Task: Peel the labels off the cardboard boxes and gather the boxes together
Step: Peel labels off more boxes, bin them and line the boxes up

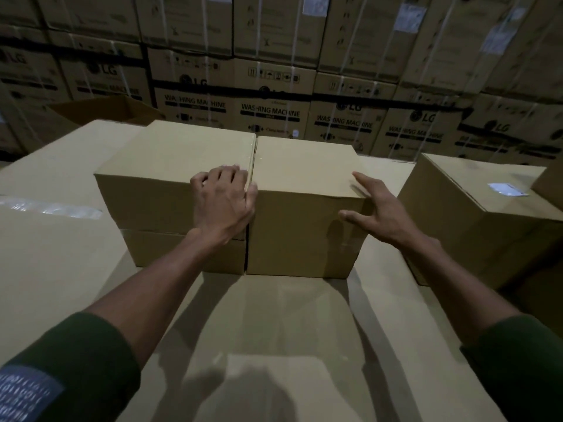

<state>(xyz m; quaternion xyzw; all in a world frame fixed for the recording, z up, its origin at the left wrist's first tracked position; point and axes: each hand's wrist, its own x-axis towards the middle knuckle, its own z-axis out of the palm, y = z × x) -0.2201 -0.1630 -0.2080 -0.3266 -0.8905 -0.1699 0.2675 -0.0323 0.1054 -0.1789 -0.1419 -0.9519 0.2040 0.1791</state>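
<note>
Two plain cardboard boxes stand side by side, touching, on a big cardboard surface (274,315). The left box (158,166) sits on top of a flatter box (170,251); the right box (304,184) reaches down to the surface. My left hand (222,202) rests on the front top edge of the left box, fingers bent over the edge, thumb at the seam between the boxes. My right hand (374,211) has its fingers spread straight at the right front corner of the right box. A third box (475,214) at the right carries a white label (507,189) on its top.
A wall of stacked washing-machine cartons (271,111) fills the background. A large carton with a strip of clear tape (45,208) lies to the left. An open box flap (106,109) sticks up behind the left carton. Another box corner (551,184) shows at the far right.
</note>
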